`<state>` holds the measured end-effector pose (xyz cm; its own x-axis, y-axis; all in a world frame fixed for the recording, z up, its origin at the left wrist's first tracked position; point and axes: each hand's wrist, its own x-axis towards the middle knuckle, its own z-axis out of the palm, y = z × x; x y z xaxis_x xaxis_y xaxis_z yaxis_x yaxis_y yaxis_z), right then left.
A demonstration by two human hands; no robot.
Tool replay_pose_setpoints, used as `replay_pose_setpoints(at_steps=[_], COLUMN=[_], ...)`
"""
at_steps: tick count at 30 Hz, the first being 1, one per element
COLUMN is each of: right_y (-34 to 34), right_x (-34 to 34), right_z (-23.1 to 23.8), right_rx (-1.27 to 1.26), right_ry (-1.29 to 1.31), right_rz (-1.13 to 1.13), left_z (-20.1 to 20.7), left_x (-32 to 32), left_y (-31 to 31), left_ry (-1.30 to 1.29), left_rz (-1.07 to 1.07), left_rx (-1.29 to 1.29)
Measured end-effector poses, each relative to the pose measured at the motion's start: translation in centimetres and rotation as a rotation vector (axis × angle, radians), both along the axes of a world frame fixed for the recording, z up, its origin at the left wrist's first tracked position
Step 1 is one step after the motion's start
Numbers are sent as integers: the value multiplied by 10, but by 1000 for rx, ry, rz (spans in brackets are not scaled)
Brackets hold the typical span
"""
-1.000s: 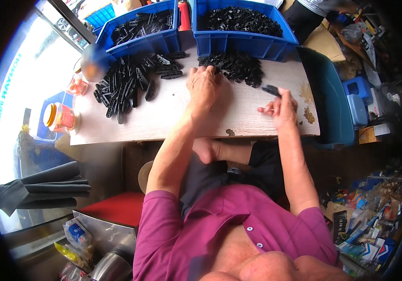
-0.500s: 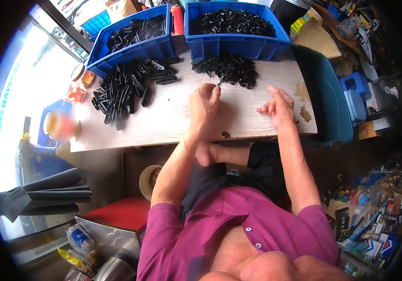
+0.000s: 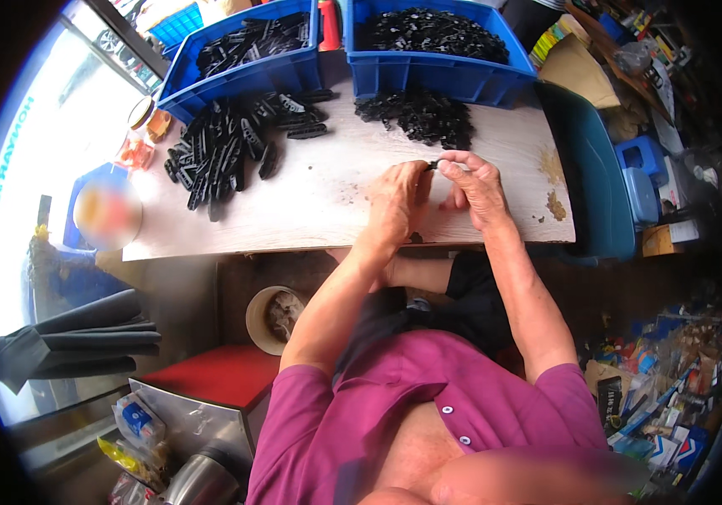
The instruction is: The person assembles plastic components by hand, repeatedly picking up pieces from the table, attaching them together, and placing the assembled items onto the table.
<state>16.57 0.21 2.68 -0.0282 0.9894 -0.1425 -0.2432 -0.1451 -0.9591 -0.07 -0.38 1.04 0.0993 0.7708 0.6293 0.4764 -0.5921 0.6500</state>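
My left hand (image 3: 395, 200) and my right hand (image 3: 477, 187) meet above the front middle of the pale table. A small black plastic piece (image 3: 432, 165) shows between their fingertips. The left fingers are closed on it and hide most of it. My right thumb and forefinger pinch at its right end, the other fingers curled below. Beyond my hands lies a heap of small black plastic pieces (image 3: 428, 120). To the left spreads a pile of long black plastic pieces (image 3: 226, 156).
Two blue crates (image 3: 252, 94) filled with black parts stand along the table's far edge. A teal tub (image 3: 601, 189) is beside the right edge. At the left are a blurred round container (image 3: 107, 215) and a small jar (image 3: 135, 154). A bucket (image 3: 258, 324) stands below.
My left hand has moved from near the small-piece heap back toward me and right. My right hand has moved left to meet it, its fingers closing at the black piece.
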Motion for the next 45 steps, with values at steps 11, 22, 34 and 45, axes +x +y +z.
replay_pose_setpoints(at_steps=[11, 22, 34, 45], right_y=[-4, -4, -6, -8], right_x=[6, 3, 0, 2], right_z=[-11, -12, -15, -11], right_rx=[34, 62, 87, 115], right_ry=[59, 58, 55, 93], right_rz=[-16, -49, -51, -76], left_z=[4, -7, -17, -25], left_x=[-58, -104, -112, -53], left_y=[32, 65, 78, 8], left_ry=[222, 614, 553, -612], left_rz=[388, 276, 461, -11], left_rx=[98, 19, -78, -367])
